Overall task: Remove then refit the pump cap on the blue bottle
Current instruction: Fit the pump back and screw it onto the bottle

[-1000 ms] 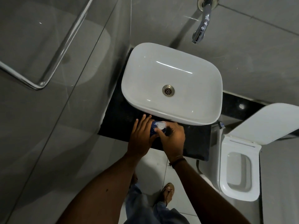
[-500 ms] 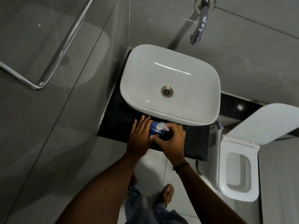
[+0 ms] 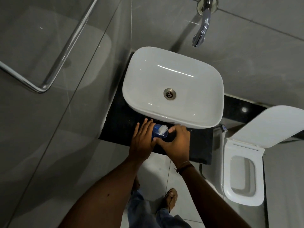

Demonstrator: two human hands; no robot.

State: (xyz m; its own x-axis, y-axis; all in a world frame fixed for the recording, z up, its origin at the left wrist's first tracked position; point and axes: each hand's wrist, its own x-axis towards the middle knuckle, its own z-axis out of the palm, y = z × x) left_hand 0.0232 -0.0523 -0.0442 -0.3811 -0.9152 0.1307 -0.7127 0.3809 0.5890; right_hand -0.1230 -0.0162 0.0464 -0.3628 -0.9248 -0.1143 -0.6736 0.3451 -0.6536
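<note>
The blue bottle (image 3: 156, 133) stands on the black counter (image 3: 118, 129), just in front of the white basin. Its white pump cap (image 3: 162, 129) sits on top, nozzle pointing toward the basin. My left hand (image 3: 142, 140) lies flat against the bottle's left side with fingers stretched out. My right hand (image 3: 176, 143) curls around the bottle from the right, thumb below it and forefinger beside the cap. Most of the bottle's body is hidden between my hands.
A white basin (image 3: 205, 99) fills the counter behind the bottle, under a chrome wall tap (image 3: 202, 28). An open white toilet (image 3: 243, 176) stands at the right. A glass panel with a chrome rail (image 3: 44, 84) is on the left. Tiled floor and my sandalled foot lie below.
The pump cap's nozzle has turned between the frames. My right hand has shifted around the cap and bottle. My left hand has stayed pressed on the bottle's left side.
</note>
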